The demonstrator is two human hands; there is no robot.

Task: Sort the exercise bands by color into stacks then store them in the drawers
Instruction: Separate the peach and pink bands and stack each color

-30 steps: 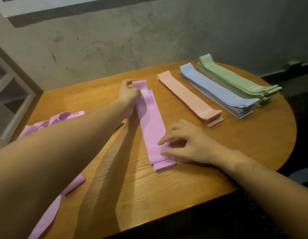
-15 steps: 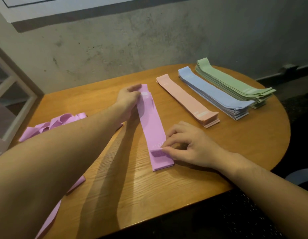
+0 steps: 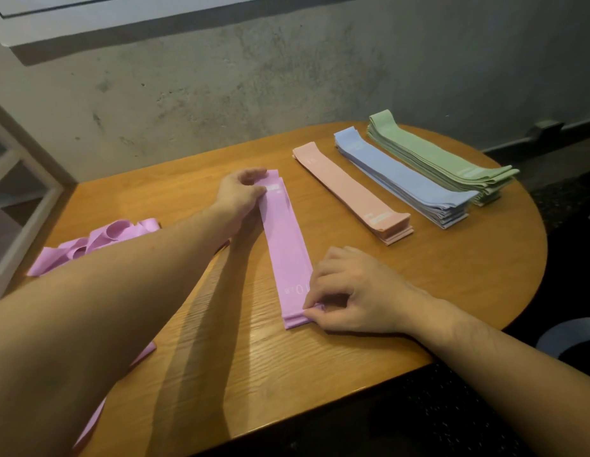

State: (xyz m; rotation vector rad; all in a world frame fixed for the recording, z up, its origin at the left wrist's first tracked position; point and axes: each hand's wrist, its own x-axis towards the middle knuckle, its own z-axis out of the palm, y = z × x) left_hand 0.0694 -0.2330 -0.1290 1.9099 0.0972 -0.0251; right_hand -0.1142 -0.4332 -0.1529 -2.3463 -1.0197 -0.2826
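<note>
Both hands [image 3: 346, 291] squared purple stack [image 3: 287, 245], lying near-to-far.

Tabletop [image 3: 320, 374]: oval, warm orange-brown wood with visible grain, glossy where light falls on it. Wall [image 3: 287, 87]: grey concrete, mottled and stained, running behind the tabletop. White ledge [image 3: 89, 18] along the top, casting a dark shadow band beneath. White frame [image 3: 20, 199] with panes at left. Dark baseboard [image 3: 551, 133] at right. Floor [image 3: 577, 206]: dark, speckled, dim.
</note>
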